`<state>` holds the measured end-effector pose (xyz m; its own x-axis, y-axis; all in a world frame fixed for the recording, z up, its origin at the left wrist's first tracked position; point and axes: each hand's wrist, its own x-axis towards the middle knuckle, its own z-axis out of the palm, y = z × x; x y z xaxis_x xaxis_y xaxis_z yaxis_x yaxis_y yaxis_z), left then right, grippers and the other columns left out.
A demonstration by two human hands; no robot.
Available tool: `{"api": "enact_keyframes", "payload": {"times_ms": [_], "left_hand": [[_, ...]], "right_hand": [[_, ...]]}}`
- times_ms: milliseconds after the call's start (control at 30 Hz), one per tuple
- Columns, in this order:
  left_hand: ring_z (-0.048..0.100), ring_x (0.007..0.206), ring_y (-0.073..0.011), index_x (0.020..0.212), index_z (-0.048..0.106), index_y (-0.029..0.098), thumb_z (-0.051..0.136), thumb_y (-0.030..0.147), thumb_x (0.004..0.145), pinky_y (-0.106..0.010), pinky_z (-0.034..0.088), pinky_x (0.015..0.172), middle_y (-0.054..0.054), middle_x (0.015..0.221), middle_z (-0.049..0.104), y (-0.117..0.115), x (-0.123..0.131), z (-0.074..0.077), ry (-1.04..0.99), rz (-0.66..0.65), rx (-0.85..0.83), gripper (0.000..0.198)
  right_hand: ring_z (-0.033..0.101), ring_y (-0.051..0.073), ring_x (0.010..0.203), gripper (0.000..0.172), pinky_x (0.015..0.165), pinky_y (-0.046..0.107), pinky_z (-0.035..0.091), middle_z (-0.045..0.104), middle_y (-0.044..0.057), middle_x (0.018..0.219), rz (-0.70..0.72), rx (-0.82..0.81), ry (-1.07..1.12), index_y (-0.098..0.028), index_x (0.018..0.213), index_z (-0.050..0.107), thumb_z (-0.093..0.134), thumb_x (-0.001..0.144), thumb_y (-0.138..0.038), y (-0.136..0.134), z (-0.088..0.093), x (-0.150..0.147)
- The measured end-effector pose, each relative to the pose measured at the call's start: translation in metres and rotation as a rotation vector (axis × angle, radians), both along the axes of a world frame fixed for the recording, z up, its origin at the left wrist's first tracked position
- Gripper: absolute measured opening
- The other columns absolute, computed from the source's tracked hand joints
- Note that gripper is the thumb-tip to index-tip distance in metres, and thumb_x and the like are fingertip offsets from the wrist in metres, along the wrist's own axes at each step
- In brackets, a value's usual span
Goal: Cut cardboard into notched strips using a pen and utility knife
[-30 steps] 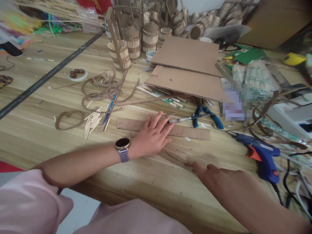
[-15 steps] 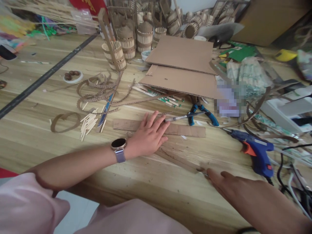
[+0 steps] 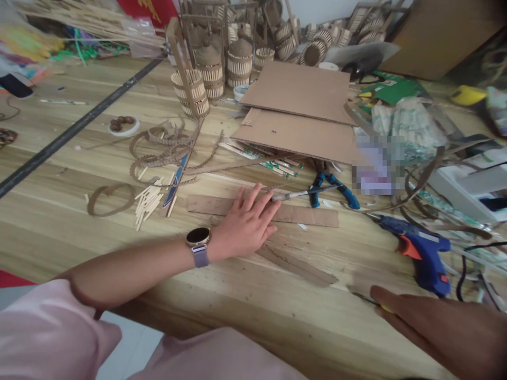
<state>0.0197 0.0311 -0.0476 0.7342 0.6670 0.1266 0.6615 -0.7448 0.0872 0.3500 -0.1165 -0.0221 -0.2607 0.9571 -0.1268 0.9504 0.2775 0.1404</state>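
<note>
My left hand [image 3: 244, 224] lies flat with spread fingers across a straight cardboard strip [image 3: 312, 215] on the table. Beneath the palm side, a narrower cardboard strip [image 3: 303, 265] slants out toward the lower right. A slim pen-like tool [image 3: 291, 195] rests by the left fingertips. My right hand [image 3: 423, 322], at the lower right, is closed around a craft knife [image 3: 366, 298]. Its thin dark blade points left, apart from the narrow strip's end, and a bit of yellow handle shows. The right fingers are partly hidden behind the back of the hand.
Blue-handled pliers [image 3: 348, 192] and a blue glue gun [image 3: 422, 248] with cords lie to the right. Cardboard sheets [image 3: 301, 92] are stacked behind. Short sticks [image 3: 148, 201], curled cardboard strips [image 3: 111, 199] and a blue cutter [image 3: 175, 180] lie left. Small stick baskets [image 3: 190, 94] stand at the back.
My right hand has moved right and slightly down with the knife, away from the narrow strip's end. The left hand stays on the cardboard; the whole view has shifted a little.
</note>
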Motion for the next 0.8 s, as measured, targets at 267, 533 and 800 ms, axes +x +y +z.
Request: {"api": "enact_keyframes", "payload": {"times_ms": [267, 533, 800], "left_hand": [[0.018, 0.151, -0.0414, 0.151, 0.039, 0.009, 0.039, 0.042, 0.105, -0.066, 0.018, 0.12, -0.018, 0.16, 0.033, 0.0, 0.0, 0.002, 0.008, -0.001, 0.0, 0.057], [0.017, 0.151, -0.0406, 0.151, 0.039, 0.009, 0.038, 0.041, 0.105, -0.065, 0.017, 0.12, -0.018, 0.16, 0.033, -0.001, 0.0, 0.001, -0.016, 0.001, 0.007, 0.056], [0.018, 0.151, -0.0411, 0.151, 0.04, 0.01, 0.038, 0.042, 0.105, -0.064, 0.016, 0.12, -0.017, 0.16, 0.034, -0.001, -0.001, 0.0, -0.013, 0.0, 0.018, 0.056]], "right_hand": [[0.066, 0.016, 0.045, 0.014, 0.039, 0.024, 0.024, 0.069, -0.002, 0.058, 0.278, -0.144, 0.02, -0.023, 0.087, 0.058, 0.049, 0.09, -0.012, 0.051, 0.025, -0.092], [0.072, 0.02, 0.056, 0.023, 0.04, 0.024, 0.026, 0.072, 0.002, 0.065, 0.245, -0.284, -0.134, -0.021, 0.092, 0.061, 0.05, 0.084, -0.003, 0.064, 0.028, -0.12], [0.075, 0.023, 0.062, 0.034, 0.04, 0.025, 0.018, 0.074, 0.004, 0.07, 0.185, -0.372, -0.238, -0.021, 0.098, 0.062, 0.051, 0.077, 0.004, 0.066, 0.039, -0.136]]}}
